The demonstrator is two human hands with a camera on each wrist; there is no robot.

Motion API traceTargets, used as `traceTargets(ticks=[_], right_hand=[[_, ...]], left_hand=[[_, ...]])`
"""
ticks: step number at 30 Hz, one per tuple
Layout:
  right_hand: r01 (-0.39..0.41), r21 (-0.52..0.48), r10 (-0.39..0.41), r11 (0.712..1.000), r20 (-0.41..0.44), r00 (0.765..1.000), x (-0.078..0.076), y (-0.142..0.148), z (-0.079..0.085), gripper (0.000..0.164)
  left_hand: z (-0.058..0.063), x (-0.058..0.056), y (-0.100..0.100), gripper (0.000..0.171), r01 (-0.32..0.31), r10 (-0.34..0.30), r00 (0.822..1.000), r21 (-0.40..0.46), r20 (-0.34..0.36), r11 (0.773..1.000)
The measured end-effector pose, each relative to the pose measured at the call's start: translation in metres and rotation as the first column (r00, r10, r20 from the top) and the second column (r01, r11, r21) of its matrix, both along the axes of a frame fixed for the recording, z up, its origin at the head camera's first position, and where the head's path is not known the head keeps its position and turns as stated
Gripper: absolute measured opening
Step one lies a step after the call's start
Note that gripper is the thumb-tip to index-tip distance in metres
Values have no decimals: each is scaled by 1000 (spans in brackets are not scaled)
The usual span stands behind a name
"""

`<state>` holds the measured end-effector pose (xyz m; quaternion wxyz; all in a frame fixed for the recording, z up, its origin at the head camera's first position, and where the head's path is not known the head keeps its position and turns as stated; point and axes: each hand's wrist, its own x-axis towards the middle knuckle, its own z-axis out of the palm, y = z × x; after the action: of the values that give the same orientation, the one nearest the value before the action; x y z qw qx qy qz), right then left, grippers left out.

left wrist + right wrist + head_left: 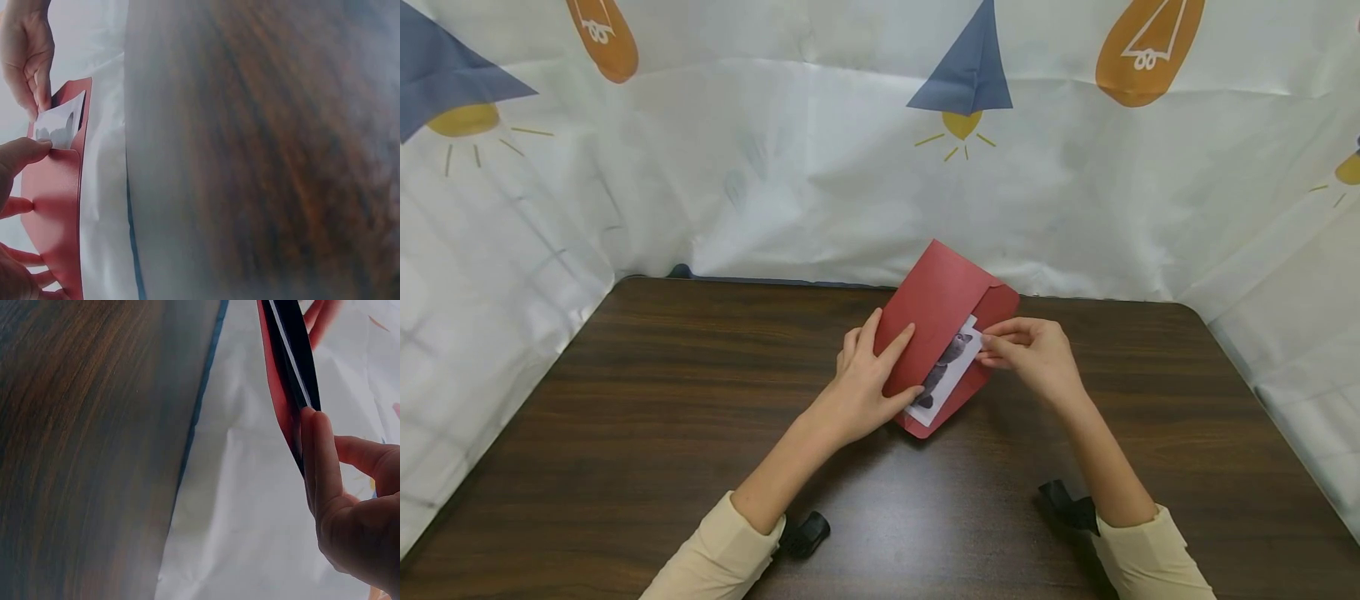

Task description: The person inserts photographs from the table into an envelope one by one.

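A red envelope point(928, 292) is held tilted over the table, its flap side turned to the right. My left hand point(861, 392) grips it from the left, fingers spread over its front and thumb by the opening. A white card point(951, 377) with a grey animal picture pokes partly out of that opening; the rest of it is hidden inside. With thumb and fingers, my right hand point(1033, 354) pinches the card's outer edge. In the left wrist view the left thumb lies at the envelope's point(59, 187) edge, close to the card point(59, 128). The right wrist view shows the envelope point(279, 400) nearly edge-on.
Beneath both hands lies a dark wooden table point(700, 400). A white sheet point(820, 167) printed with lamps and bulbs hangs behind it and along its sides. Black devices point(805, 535) are strapped at both wrists.
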<state>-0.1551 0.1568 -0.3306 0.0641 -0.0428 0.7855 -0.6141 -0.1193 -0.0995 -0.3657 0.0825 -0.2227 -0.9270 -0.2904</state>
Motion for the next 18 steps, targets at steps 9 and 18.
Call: traceTargets(ticks=[9,18], right_hand=[[16,13,-16,1000,7,1000,0,-5,-3,28],[16,-2,-16,1000,8,1000,2,-9,-4,29]], left_hand=[[0,0,2,80,8,-8,1000,6,0,1000],[-1,0,3,79,14,-14,1000,6,12,1000]])
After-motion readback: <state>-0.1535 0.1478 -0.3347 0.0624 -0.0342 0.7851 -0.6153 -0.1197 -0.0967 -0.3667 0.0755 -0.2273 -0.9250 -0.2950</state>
